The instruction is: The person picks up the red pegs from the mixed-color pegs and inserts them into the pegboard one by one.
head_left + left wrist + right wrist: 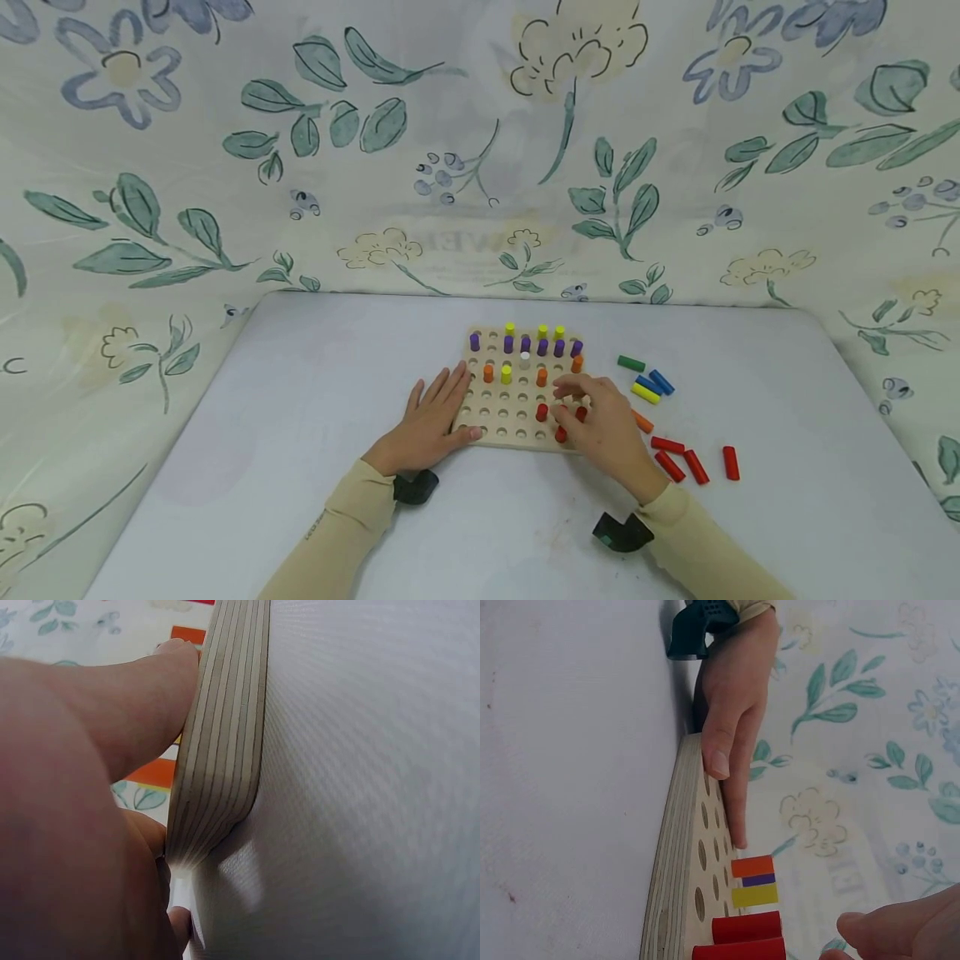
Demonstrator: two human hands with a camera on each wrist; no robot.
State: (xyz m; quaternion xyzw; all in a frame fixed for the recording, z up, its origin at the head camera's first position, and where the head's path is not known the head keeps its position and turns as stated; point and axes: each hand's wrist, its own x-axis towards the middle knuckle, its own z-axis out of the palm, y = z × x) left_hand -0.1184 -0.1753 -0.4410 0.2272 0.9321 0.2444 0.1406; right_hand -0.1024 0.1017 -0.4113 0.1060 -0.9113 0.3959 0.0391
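Observation:
A square wooden pegboard with rows of round holes lies on the table, with purple, yellow, orange, red and white pegs standing in some holes. My left hand rests along the board's left side, thumb on its front left corner and fingers stretched out. In the left wrist view its thumb lies against the layered board edge. Over the front right part hovers my right hand, thumb and forefinger apart near the red pegs. In the right wrist view, the fingertips are clear of the red pegs; no held peg shows.
Right of the board lie loose pegs: a green peg, blue pegs, a yellow peg, an orange peg partly behind the hand, and several red pegs. A floral cloth hangs behind the white table.

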